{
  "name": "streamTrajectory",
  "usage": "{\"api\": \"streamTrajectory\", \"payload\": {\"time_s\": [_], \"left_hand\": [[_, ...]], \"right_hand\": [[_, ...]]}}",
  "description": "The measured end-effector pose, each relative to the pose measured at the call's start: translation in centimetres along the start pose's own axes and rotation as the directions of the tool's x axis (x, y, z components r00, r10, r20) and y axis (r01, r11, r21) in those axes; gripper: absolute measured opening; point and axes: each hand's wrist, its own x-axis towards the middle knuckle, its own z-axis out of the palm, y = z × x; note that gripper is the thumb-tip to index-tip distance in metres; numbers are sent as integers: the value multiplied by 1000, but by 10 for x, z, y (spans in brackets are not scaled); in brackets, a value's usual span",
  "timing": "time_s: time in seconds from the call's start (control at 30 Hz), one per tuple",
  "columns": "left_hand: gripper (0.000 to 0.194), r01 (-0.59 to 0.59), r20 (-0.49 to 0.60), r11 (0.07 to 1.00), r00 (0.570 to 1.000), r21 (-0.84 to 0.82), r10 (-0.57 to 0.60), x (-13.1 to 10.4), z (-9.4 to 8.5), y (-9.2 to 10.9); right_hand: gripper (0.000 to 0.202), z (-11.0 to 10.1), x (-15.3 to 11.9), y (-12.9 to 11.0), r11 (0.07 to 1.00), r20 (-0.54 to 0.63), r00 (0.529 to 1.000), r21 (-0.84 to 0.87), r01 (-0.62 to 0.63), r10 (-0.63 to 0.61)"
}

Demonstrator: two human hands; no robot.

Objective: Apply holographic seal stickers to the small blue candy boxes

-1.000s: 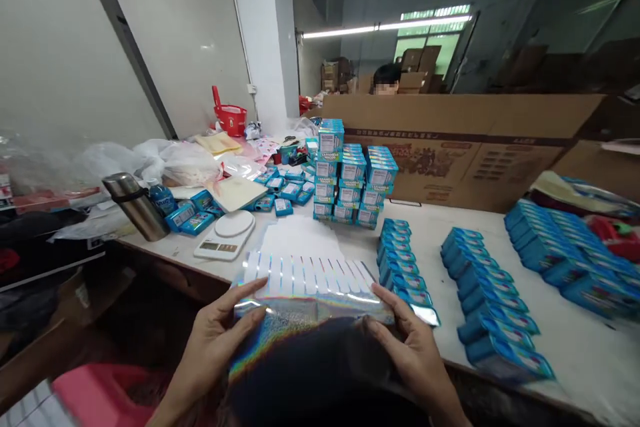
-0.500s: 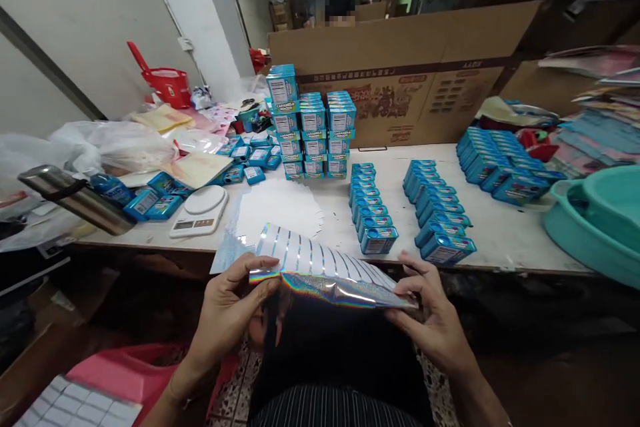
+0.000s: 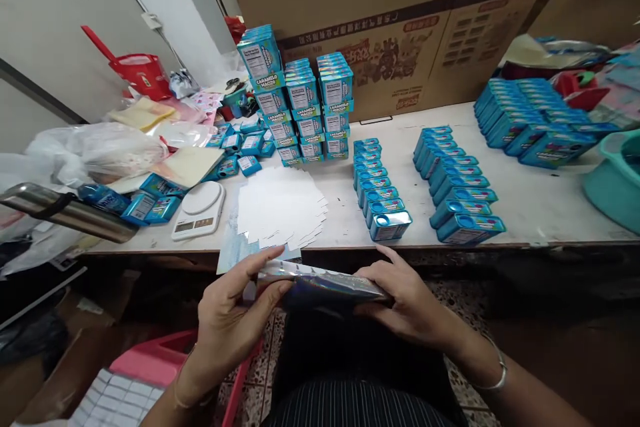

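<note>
Between my two hands is a stack or fold of shiny holographic sheet [image 3: 325, 285], seen nearly edge-on above my lap. My left hand [image 3: 233, 303] pinches its left end, thumb below and fingers on top. At the right end, my right hand [image 3: 403, 297] grips it the same way, with one finger raised. A fanned pile of white sheets [image 3: 280, 207] lies on the table just beyond my left hand. Past my right hand stand two rows of small blue candy tins, a nearer row [image 3: 383, 203] and a longer one [image 3: 460, 193].
Stacked blue candy boxes [image 3: 303, 107] rise before a large cardboard sheet [image 3: 400, 47]. On the left are a white kitchen scale [image 3: 200, 210], a steel flask [image 3: 70, 213] and loose tins [image 3: 250, 165]. Rightward are more tins [image 3: 530, 120] and a teal basin [image 3: 615, 180]. A pink stool [image 3: 155, 363] stands below.
The holographic sheet has tipped from showing its white striped face to nearly edge-on. My right hand has moved left, closer to my left hand. The view has tilted down.
</note>
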Motion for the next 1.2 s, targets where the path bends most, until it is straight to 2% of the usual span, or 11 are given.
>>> {"api": "streamTrajectory", "payload": {"time_s": [0.17,0.33,0.43,0.53,0.6,0.7,0.83,0.93,1.03,1.13,1.2], "left_hand": [[36,-189,-133,973,970,131,206,14,9,-6],[13,-212,-82,973,972,90,220,34,9,-13],[6,-63,136,996,988,-70,72,40,15,-14],[11,189,341,958,934,-217,-107,40,32,-14],[13,261,359,930,920,-260,-158,42,46,-14],[13,321,364,895,909,-310,-200,50,59,-13],[38,539,642,742,741,-397,-195,63,64,-17],[34,644,744,655,643,-397,-182,63,75,-24],[37,625,670,665,700,-408,-247,56,94,-28],[41,530,551,737,794,-419,-258,49,109,-28],[44,513,516,751,813,-416,-270,48,112,-27]], "right_hand": [[42,-10,11,1,971,-144,980,-217,104,-137],[24,-23,13,7,978,-64,997,-208,28,-42],[16,-29,14,9,984,7,999,-176,-38,40],[27,-21,22,5,991,41,994,-95,-92,97],[46,-8,29,1,996,33,995,-20,-88,89],[31,9,37,5,988,17,993,95,-119,118],[32,-4,43,22,936,158,958,227,-269,237],[38,-27,46,31,880,335,901,289,-377,276],[38,-30,48,30,898,307,913,262,-353,269],[38,-12,48,27,956,89,968,158,-247,236],[38,2,46,29,968,1,976,130,-214,216]]}}
